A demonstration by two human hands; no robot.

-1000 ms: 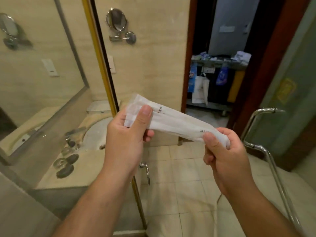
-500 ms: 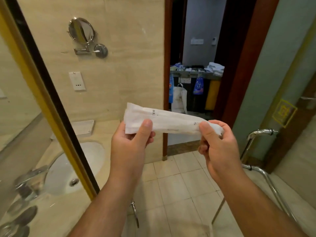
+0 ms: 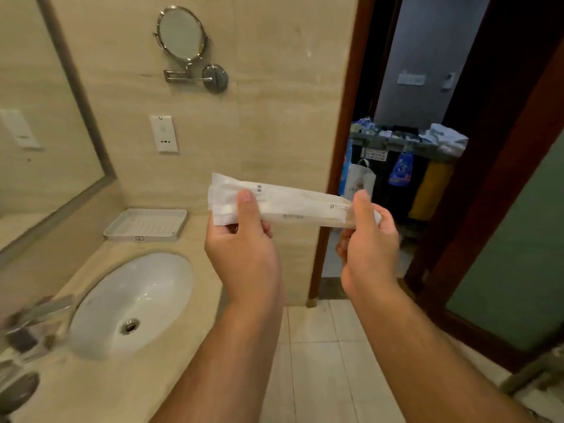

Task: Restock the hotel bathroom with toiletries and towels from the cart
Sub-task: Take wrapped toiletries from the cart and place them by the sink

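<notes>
A bundle of long white toiletry packets (image 3: 287, 203) with small printed text is stretched between both hands at chest height, above the vanity's right edge. My left hand (image 3: 244, 239) pinches its left end, thumb on top. My right hand (image 3: 367, 239) pinches the right end. A white ribbed tray (image 3: 146, 225) lies on the beige counter (image 3: 100, 389) against the back wall, nothing in it. Beyond the open doorway stands the housekeeping cart (image 3: 406, 166) with towels and bags.
A white sink basin (image 3: 131, 303) is set in the counter, with a chrome faucet (image 3: 36, 315) at its left. A round swivel mirror (image 3: 183, 33) and a socket plate (image 3: 164, 134) are on the wall. A dark wooden door frame (image 3: 338, 166) borders the doorway. The tiled floor lies at the lower right.
The view has swung left toward the vanity, so the sink and tray now show in full. Both hands still hold the packets, now level rather than slanted.
</notes>
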